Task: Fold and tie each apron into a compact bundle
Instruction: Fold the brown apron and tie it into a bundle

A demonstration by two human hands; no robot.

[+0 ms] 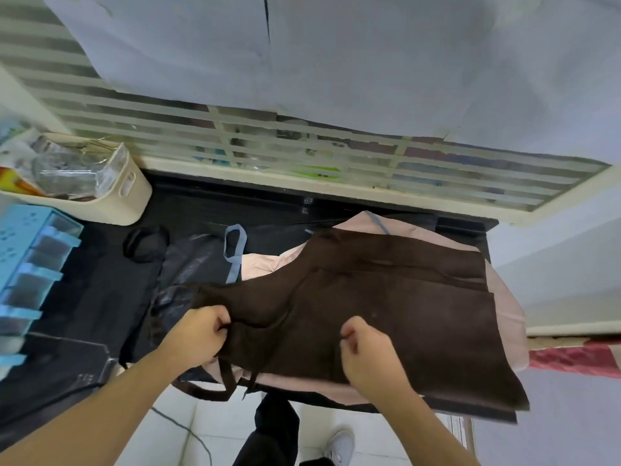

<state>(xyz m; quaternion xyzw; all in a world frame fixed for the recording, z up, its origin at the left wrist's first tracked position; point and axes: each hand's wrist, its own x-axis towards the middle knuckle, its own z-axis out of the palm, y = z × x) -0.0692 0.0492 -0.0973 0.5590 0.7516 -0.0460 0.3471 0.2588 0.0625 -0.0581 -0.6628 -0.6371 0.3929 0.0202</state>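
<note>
A dark brown apron lies spread on top of a pink apron on the black table. My left hand grips the brown apron's near left edge, fingers curled into the cloth. My right hand pinches the same near edge further right. Brown straps hang off the table's front edge below my left hand. The pink apron's light blue neck loop lies behind the brown cloth. A black apron lies crumpled to the left, partly under the others.
A cream basket of clear packets stands at the back left. Blue drawer organisers line the left edge. A slatted window runs behind the table. A white wall closes the right side. A red cloth shows at right.
</note>
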